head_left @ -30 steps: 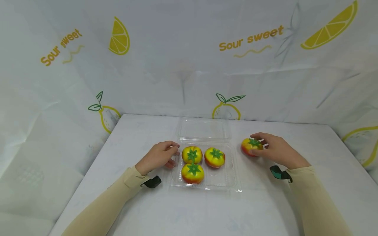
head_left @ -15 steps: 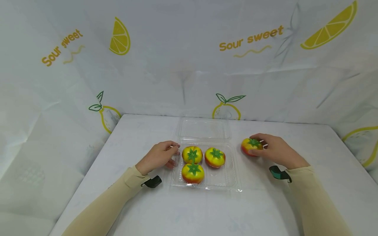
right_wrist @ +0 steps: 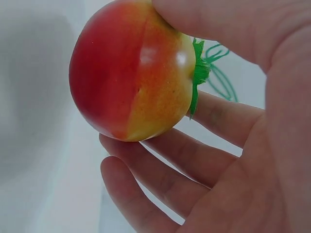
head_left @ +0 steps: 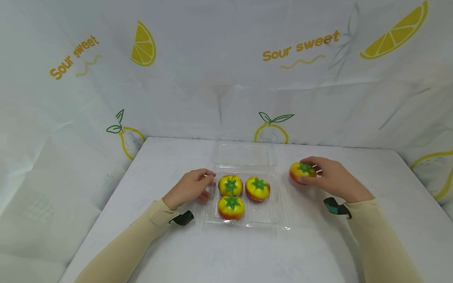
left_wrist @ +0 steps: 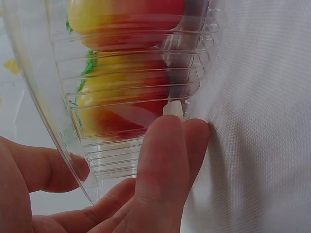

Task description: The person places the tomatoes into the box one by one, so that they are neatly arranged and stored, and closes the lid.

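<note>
A clear plastic clamshell box (head_left: 263, 214) lies open on the table with its lid folded back. Three yellow-red toy tomatoes (head_left: 257, 189) with green star-shaped tops sit in its base, two at the left and one at the back right. At the box's left edge, my left hand (head_left: 191, 185) holds the side wall; the left wrist view has its fingers (left_wrist: 163, 160) against the ribbed plastic. To the right of the box, my right hand (head_left: 330, 177) grips another toy tomato (right_wrist: 131, 73) between thumb and fingers, just off the table.
The box's transparent lid (head_left: 244, 154) lies flat toward the back of the white table (head_left: 226, 255). A white cloth backdrop (head_left: 198, 78) with lemon prints rises behind. Black wrist straps (head_left: 182, 218) sit near both sleeves.
My right hand has taken a firmer hold on its toy tomato and raised it slightly. The left hand and the box have stayed in place.
</note>
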`<action>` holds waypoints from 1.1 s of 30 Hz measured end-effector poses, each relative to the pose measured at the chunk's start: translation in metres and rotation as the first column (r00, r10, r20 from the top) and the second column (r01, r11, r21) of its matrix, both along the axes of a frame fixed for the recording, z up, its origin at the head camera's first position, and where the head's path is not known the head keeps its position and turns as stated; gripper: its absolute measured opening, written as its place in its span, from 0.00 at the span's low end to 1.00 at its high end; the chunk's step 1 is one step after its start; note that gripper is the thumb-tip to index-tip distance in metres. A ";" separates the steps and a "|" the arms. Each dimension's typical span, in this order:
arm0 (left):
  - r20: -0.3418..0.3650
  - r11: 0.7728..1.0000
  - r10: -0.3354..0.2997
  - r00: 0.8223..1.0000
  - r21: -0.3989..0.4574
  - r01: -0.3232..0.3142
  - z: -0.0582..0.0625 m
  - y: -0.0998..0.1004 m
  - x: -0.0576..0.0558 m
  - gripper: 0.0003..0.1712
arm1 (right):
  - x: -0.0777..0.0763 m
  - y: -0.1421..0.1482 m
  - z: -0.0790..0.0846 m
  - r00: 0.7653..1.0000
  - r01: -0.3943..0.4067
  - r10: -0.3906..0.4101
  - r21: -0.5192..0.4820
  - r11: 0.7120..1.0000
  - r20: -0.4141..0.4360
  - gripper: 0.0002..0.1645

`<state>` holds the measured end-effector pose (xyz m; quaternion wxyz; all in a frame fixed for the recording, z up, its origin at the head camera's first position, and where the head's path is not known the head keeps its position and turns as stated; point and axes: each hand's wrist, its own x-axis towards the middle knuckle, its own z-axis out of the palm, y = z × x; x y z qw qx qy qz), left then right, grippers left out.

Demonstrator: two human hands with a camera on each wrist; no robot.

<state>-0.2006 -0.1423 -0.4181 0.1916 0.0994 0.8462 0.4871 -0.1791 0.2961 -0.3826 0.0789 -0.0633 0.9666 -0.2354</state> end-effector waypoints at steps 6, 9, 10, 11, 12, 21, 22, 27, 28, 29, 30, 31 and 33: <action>-0.006 1.000 -0.001 1.000 -0.003 0.001 -0.001 0.001 0.000 0.23 | 0.008 -0.010 0.013 0.999 -0.016 0.017 0.003 1.000 -0.043 0.42; -0.008 1.000 0.001 1.000 -0.004 -0.001 -0.001 0.002 -0.001 0.22 | 0.013 -0.016 0.020 0.997 -0.031 0.030 -0.002 1.000 -0.069 0.43; -0.008 1.000 0.002 1.000 -0.004 -0.002 -0.001 0.002 -0.001 0.22 | 0.015 -0.019 0.023 0.996 -0.035 0.034 -0.002 0.999 -0.076 0.43; -0.008 1.000 0.002 1.000 -0.003 -0.002 -0.001 0.002 -0.001 0.22 | 0.017 -0.021 0.026 0.996 -0.041 0.041 -0.002 0.999 -0.083 0.43; -0.007 1.000 0.003 1.000 -0.002 -0.003 -0.001 0.002 -0.001 0.22 | 0.019 -0.024 0.028 0.995 -0.046 0.046 -0.002 0.999 -0.088 0.43; -0.004 1.000 0.006 1.000 0.002 -0.006 -0.001 0.002 -0.001 0.22 | 0.032 -0.048 0.042 0.982 -0.122 0.119 -0.009 0.993 -0.148 0.39; -0.001 1.000 0.008 1.000 0.000 -0.008 -0.001 0.002 -0.001 0.22 | 0.034 -0.050 0.042 0.979 -0.132 0.129 -0.007 0.991 -0.158 0.38; -0.004 1.000 0.009 1.000 -0.009 -0.009 -0.002 0.002 0.001 0.22 | 0.042 -0.064 0.043 0.970 -0.160 0.160 0.014 0.987 -0.183 0.37; -0.006 1.000 0.007 1.000 -0.009 -0.007 -0.002 0.002 0.001 0.22 | 0.044 -0.067 0.043 0.968 -0.166 0.166 0.015 0.986 -0.186 0.36; -0.011 1.000 0.006 1.000 -0.010 -0.006 -0.002 0.001 0.001 0.22 | 0.046 -0.070 0.044 0.967 -0.171 0.171 0.017 0.985 -0.186 0.36; -0.013 1.000 0.005 1.000 -0.010 -0.005 -0.001 0.001 0.001 0.22 | 0.047 -0.073 0.044 0.966 -0.179 0.179 0.021 0.984 -0.188 0.35; -0.014 1.000 0.003 1.000 -0.010 -0.003 -0.001 0.001 0.001 0.22 | 0.048 -0.076 0.044 0.964 -0.187 0.188 0.025 0.982 -0.191 0.34; -0.014 1.000 0.001 1.000 -0.012 -0.001 -0.001 0.001 0.000 0.23 | 0.051 -0.082 0.044 0.960 -0.200 0.203 0.033 0.979 -0.194 0.33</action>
